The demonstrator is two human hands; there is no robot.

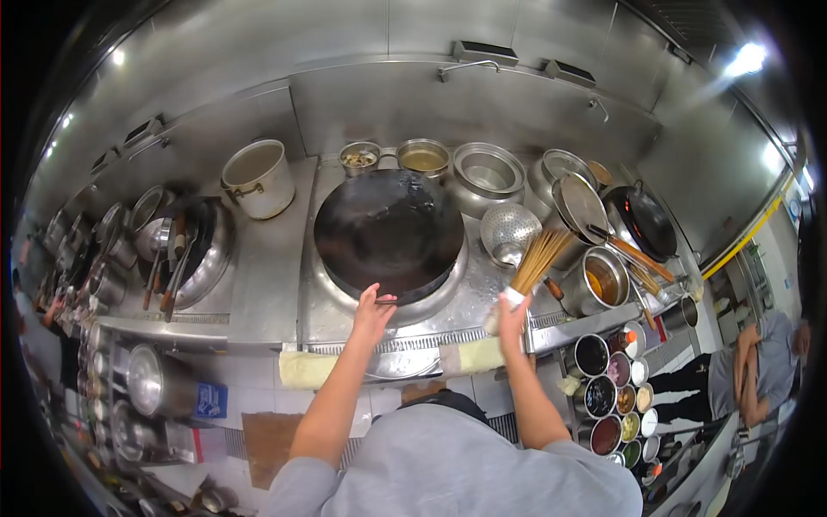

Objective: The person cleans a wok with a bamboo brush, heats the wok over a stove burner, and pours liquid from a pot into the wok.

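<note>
A large dark wok [388,228] sits on the round stove ring [461,274] in front of me, its inside wet and shiny near the far rim. My left hand [372,314] is at the wok's near edge, fingers closed around its small handle. In my right hand [512,317] is a bamboo wok brush [540,258], gripped at its white-wrapped end with the bristles pointing up and away. The brush is to the right of the wok, apart from it. Just beyond the bristles lies a perforated metal strainer [510,228].
Metal pots [422,155] and a basin [488,168] line the back. A tall pot [258,178] stands left. A pot of brown liquid [603,277] and sauce containers [600,396] are at right. Folded cloths [307,369] lie on the front edge. Another person [758,366] stands far right.
</note>
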